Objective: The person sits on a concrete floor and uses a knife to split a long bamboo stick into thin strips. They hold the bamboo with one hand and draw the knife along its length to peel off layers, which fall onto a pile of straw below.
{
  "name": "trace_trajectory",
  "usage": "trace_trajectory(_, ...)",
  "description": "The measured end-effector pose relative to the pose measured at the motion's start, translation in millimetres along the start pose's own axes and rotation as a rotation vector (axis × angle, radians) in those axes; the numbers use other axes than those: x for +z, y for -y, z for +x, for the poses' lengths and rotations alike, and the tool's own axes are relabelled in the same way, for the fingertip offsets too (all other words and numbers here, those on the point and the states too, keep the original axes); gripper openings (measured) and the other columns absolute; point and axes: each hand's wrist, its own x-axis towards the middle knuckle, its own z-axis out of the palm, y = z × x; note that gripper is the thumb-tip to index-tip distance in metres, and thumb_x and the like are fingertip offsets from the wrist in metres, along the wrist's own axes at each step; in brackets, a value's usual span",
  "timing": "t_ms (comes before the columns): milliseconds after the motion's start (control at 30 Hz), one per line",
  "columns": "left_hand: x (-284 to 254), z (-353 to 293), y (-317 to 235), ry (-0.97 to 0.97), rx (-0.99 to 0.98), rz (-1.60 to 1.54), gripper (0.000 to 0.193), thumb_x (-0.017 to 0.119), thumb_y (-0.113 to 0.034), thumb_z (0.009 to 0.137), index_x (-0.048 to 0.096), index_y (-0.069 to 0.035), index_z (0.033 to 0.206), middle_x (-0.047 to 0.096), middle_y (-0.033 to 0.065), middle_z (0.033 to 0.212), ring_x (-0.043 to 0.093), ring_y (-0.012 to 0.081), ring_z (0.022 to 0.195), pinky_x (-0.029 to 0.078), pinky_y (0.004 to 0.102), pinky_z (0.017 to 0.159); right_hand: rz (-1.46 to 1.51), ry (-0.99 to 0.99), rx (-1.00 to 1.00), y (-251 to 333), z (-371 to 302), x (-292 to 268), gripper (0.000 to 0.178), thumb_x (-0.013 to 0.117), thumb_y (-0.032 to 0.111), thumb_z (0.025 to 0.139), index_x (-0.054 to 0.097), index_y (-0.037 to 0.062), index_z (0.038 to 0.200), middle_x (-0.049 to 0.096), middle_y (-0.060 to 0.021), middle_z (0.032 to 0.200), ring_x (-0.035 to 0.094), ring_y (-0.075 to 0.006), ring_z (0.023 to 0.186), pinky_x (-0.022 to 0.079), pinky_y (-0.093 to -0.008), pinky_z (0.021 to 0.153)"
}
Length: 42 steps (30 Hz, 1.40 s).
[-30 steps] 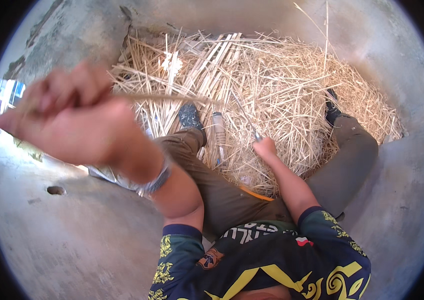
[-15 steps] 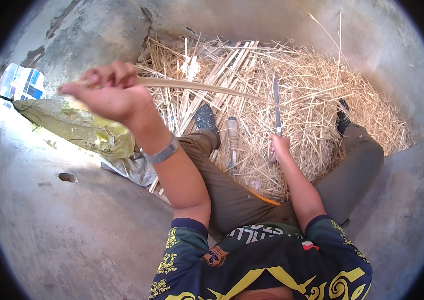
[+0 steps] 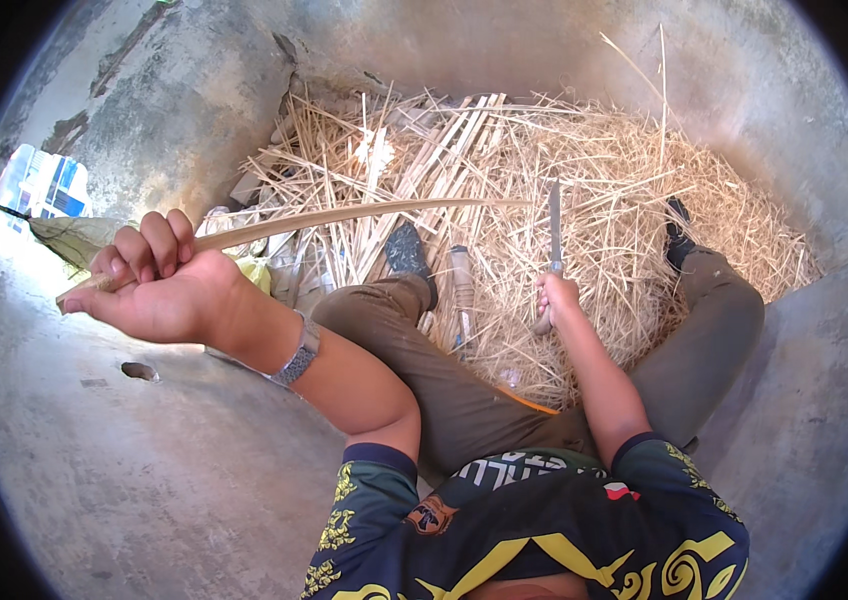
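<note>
Sitting on a concrete floor [image 3: 174,480], a person's left hand [image 3: 159,290] was closed around a long pale cane strip [image 3: 344,215], holding it out level over a straw pile [image 3: 584,190]; the right hand [image 3: 556,297] gripped a knife [image 3: 553,225] blade-up, apparently kept clear of the strip.

The person wears a dark navy short-sleeved shirt [image 3: 544,540] with yellow ornamental swirls on sleeves and chest, a pale lettered band across the front and a small orange-brown badge. Olive-brown trousers [image 3: 444,370] cover both legs, with an orange strip at the waist. Dark shoes [image 3: 406,250] are on the feet. A woven grey wristband [image 3: 297,350] circles the left wrist.
</note>
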Motion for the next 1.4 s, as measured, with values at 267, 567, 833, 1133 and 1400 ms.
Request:
trace_trajectory(267, 20.7, -28.7, 72.0, 0.165, -0.204, 0.036, 0.062, 0.02, -0.066, 0.103, 0.025, -0.018, 0.066, 0.021, -0.0067, 0.052, 0.017, 0.0085, 0.043, 0.018, 0.0257, 0.041, -0.229, 0.115, -0.227, 39.6, -57.6, 24.3, 0.015, 0.064, 0.006, 0.084, 0.051, 0.0074, 0.076, 0.049, 0.0012, 0.056, 0.045, -0.008, 0.042, 0.038, -0.0241, 0.036)
trace_trajectory(567, 17.9, -68.2, 142.7, 0.669, -0.754, -0.342, 0.073, 0.035, -0.087, 0.085, 0.023, -0.019, 0.066, 0.015, -0.0051, 0.052, 0.008, 0.0107, 0.049, 0.011, 0.0301, 0.049, -0.569, 0.176, -0.535, 25.5, -115.7, 41.2, 0.025, 0.066, 0.019, 0.084, 0.06, 0.0013, 0.067, 0.061, -0.0084, 0.061, 0.057, -0.0194, 0.054, 0.047, -0.0403, 0.06)
trace_trajectory(833, 22.1, -74.8, 144.3, 0.711, -0.74, -0.348, 0.073, 0.032, -0.088, 0.086, 0.024, -0.018, 0.066, 0.015, -0.0049, 0.053, 0.009, 0.0117, 0.048, 0.012, 0.031, 0.049, -0.55, 0.113, -0.166, 6.7, -68.7, 9.5, 0.02, 0.06, 0.016, 0.088, 0.061, -0.0044, 0.085, 0.057, -0.0061, 0.061, 0.053, -0.0152, 0.048, 0.04, -0.0324, 0.043)
trace_trajectory(1133, 32.6, -81.1, 149.6, 0.563, -0.634, -0.229, 0.074, 0.03, -0.089, 0.085, 0.021, -0.017, 0.067, 0.014, -0.0045, 0.053, 0.012, 0.0123, 0.046, 0.014, 0.031, 0.047, -0.544, 0.037, -0.392, -33.8, -43.9, 22.0, 0.024, 0.062, 0.018, 0.087, 0.063, -0.0021, 0.073, 0.063, -0.0116, 0.065, 0.055, -0.0205, 0.051, 0.043, -0.0383, 0.052)
trace_trajectory(1400, 23.2, -77.9, 147.3, 0.608, -0.643, -0.183, 0.074, 0.033, -0.091, 0.082, 0.024, -0.018, 0.068, 0.015, -0.0045, 0.053, 0.009, 0.0121, 0.051, 0.015, 0.0312, 0.051, -0.663, 0.009, -0.311, -16.8, -41.3, 16.6, 0.023, 0.062, 0.017, 0.085, 0.063, -0.0059, 0.084, 0.063, -0.0126, 0.064, 0.061, -0.0224, 0.054, 0.047, -0.0397, 0.053)
